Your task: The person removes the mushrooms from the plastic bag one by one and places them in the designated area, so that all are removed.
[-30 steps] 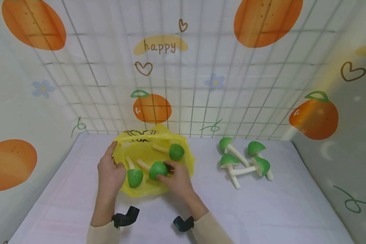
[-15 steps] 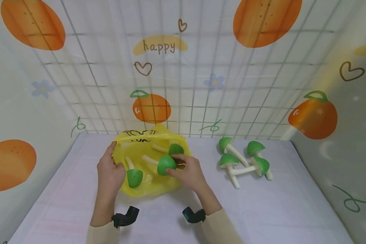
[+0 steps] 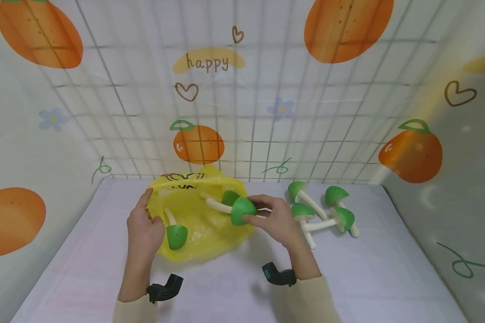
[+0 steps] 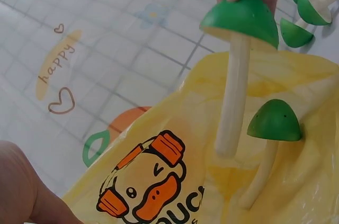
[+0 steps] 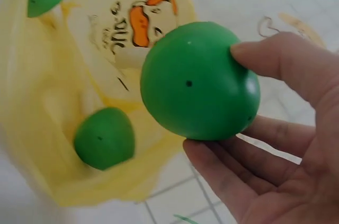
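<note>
The left rim of a yellow bag (image 3: 210, 244) is being gripped by the left hand (image 3: 145, 231), its thumb being laid on the inner side; most of the other fingers are being hidden, so how tightly the plastic is being squeezed cannot be told. The rim is probably being held this way so that the limp mouth is being spread. A green-capped mushroom (image 3: 243, 211) is being held above the bag's right side, its stem being pointed left. The cap is being clamped by the right hand (image 3: 280, 220): thumb against one side, other fingers against the opposite side, the spread being about as wide as the cap. The cap is presumably being gripped because a broader hold is being offered than by the slim stem. In the bag, a near mushroom (image 3: 177, 237) and a partly covered far mushroom (image 3: 228, 197) are being held; four more mushrooms (image 3: 343, 219), stems crossed, are being carried by the bench (image 3: 210, 296) at the right.
</note>
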A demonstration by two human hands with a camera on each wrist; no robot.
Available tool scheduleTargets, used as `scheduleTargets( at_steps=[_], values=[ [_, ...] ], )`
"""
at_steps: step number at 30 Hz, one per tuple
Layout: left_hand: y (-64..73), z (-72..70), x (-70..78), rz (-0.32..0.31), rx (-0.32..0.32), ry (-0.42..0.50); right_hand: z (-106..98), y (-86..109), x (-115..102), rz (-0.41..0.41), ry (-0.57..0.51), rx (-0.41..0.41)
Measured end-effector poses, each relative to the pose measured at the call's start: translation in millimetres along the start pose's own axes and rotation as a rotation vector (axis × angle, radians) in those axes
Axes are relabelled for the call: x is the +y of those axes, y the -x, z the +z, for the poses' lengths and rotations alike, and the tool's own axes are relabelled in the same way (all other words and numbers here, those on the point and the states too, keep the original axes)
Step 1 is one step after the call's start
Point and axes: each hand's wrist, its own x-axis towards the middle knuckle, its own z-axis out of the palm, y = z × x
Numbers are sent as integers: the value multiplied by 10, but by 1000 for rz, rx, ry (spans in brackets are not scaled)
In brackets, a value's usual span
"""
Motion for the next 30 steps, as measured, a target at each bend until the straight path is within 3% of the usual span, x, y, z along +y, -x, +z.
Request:
scheduleTargets(
  at_steps=[16,24,30],
  values=[
    [3,12,-12,5,-3,10,-617,227,-58,45,-30,54],
    [15,24,-9,12,-2,1,-928,369,37,-21,-44,93],
    [13,25,-5,-1,-11,-6,-1114,485,66,-22,-19,118]
  ],
)
